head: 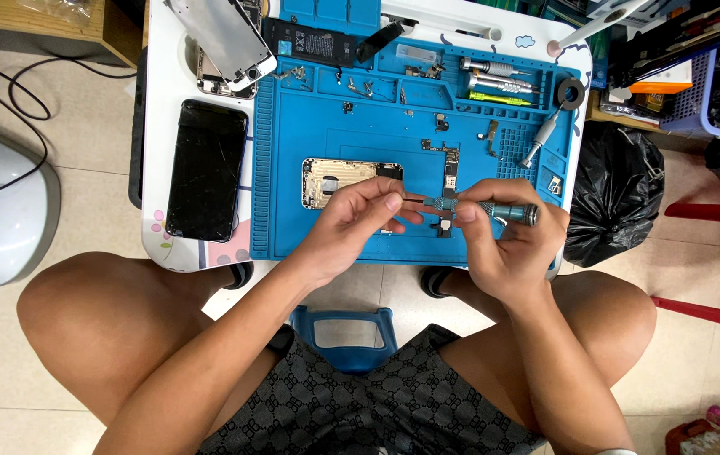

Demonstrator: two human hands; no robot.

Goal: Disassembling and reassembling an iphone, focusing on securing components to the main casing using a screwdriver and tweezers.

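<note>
Two hands: both on one precision screwdriver (485, 209), held level above the blue mat (293, 168).
Right hand (507, 244): closed round the knurled handle.
Left hand (360, 221): fingertips pinching the thin tip end.
Handling: light, stiff metal; the knurling grips well, the fine tip looks easily bent.
Nearby: open phone shell (339, 179) just beyond the left hand; logic board (448, 168) farther back on the surface.

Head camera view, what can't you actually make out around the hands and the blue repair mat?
- Tip of the grey metal screwdriver: covered by left hand fingertips; right hand wraps the handle.
- Dark narrow circuit board: lower part hidden behind both hands.
- Gold phone housing: one corner behind the left hand.
- Tiny parts in the blue repair mat trays: too small to identify.
- White phone screen: cut off by the top edge.
</note>
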